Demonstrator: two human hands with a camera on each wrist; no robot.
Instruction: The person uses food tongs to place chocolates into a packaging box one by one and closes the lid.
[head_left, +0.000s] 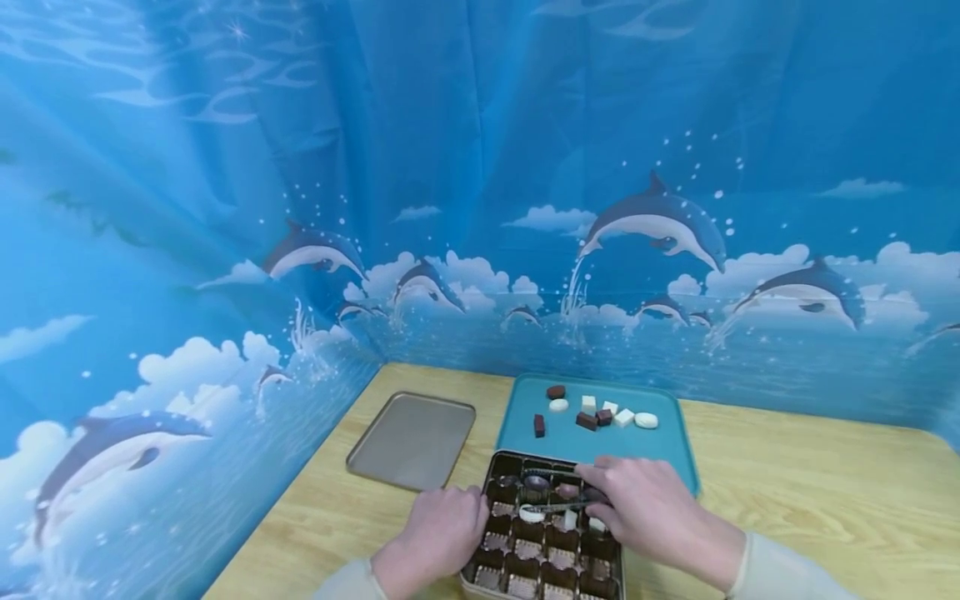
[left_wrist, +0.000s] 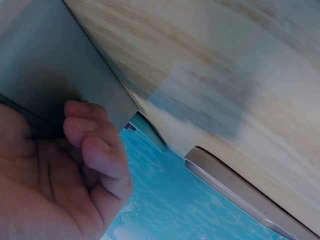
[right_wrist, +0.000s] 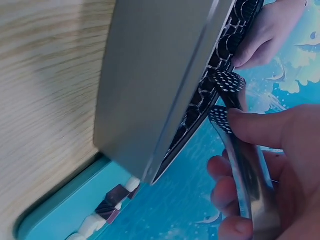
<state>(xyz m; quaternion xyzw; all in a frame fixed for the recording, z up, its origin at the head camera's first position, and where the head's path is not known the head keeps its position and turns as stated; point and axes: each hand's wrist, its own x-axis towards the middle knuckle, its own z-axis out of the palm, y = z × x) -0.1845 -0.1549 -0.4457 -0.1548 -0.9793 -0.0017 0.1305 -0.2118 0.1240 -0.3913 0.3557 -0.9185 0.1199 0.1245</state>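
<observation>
On the pale wood-grained table, a white oval piece lies among the cells of a divided box, just under one tip of the tongs. Right hand grips these, perforated tips apart; contact with piece unclear. Left hand holds the box's left wall. Step, as judged: settling the piece into a cell; next move calls for a clean lift, tips spread. Insert: glossy, brown, thin-walled. Box and tongs metallic, smooth. Beyond: teal tray, smooth ovals, square-edged blocks. Leftward: flat taupe panel, rounded corners.
</observation>
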